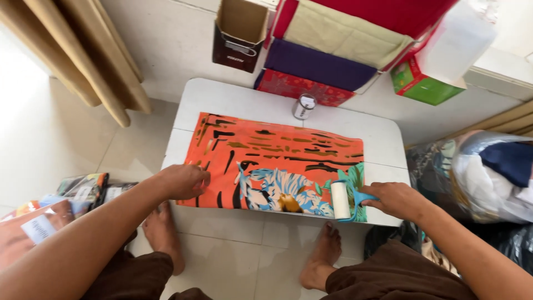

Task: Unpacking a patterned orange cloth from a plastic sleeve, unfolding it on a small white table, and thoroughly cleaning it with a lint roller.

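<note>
A low white counter (222,100) stands on the pale tiled floor (55,144). An orange printed cloth (266,155) lies flat across it, with a small round tape roll (303,105) just behind the cloth.

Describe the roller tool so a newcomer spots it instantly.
Start at the small white table and its folded orange tiger-print cloth. At the cloth's near right corner, the right hand grips a teal-handled lint roller, the only white cylinder lying on the cloth.

left hand (183,181) flat, palm down | right hand (395,200) grip closed
</note>
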